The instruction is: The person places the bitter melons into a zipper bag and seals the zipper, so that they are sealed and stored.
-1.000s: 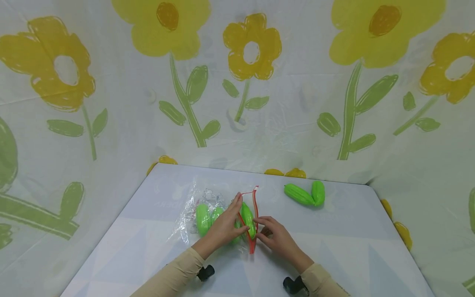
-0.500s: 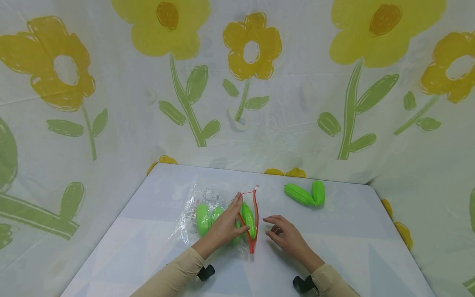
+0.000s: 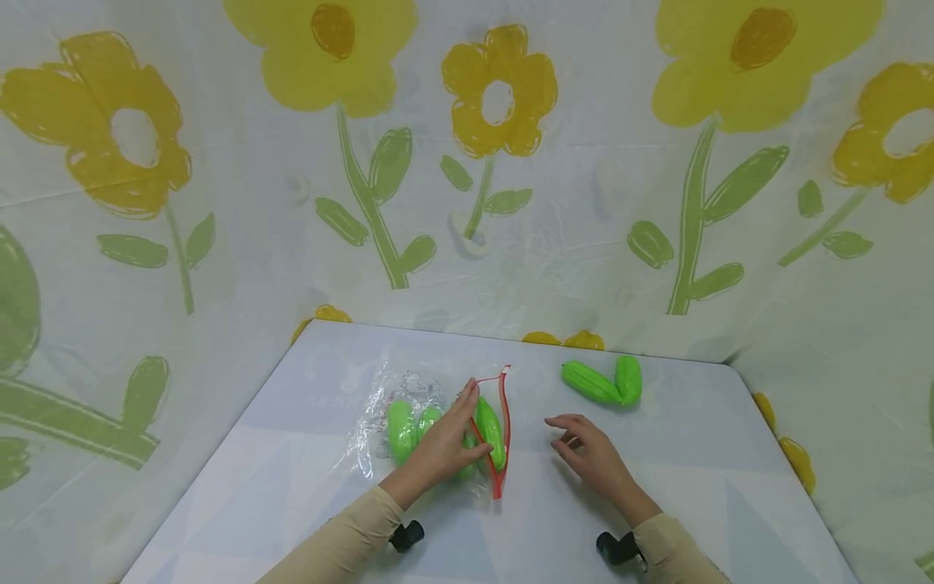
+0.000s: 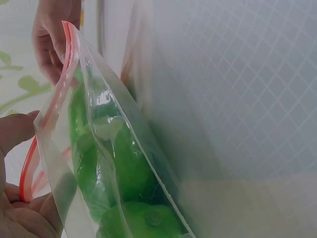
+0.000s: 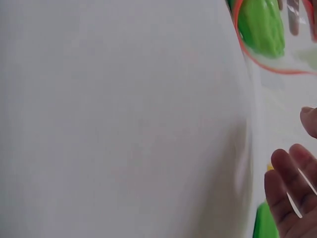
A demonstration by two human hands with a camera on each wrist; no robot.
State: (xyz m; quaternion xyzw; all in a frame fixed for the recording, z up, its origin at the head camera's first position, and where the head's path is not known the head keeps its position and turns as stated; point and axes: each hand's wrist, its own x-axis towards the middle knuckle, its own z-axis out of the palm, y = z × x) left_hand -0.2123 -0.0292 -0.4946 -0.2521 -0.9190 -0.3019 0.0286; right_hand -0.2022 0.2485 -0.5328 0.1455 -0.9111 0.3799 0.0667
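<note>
A clear zip bag (image 3: 368, 434) with a red seal (image 3: 506, 405) lies on the table, its mouth spread wide. Several bright green, ridged, elongated vegetables (image 3: 400, 430) show through its film, one (image 3: 489, 422) right at the mouth. My left hand (image 3: 438, 446) stays at the bag's mouth, its fingers straight and thumb spread against the red rim; in the left wrist view the thumb (image 4: 17, 130) touches that rim. To the right of the bag, my right hand (image 3: 594, 454) hovers with loosely bent fingers and holds nothing. Part of the bag is hidden behind the left hand.
Two more green vegetables, one slanted (image 3: 589, 382) and one upright (image 3: 628, 380), lie together near the table's back edge. A flower-printed curtain (image 3: 569, 243) hangs behind the pale table (image 3: 700, 438). Black cameras sit at both wrists.
My right hand has drawn away from the bag's mouth toward the right, leaving the vegetable inside the opening. The left hand and the bag have hardly moved.
</note>
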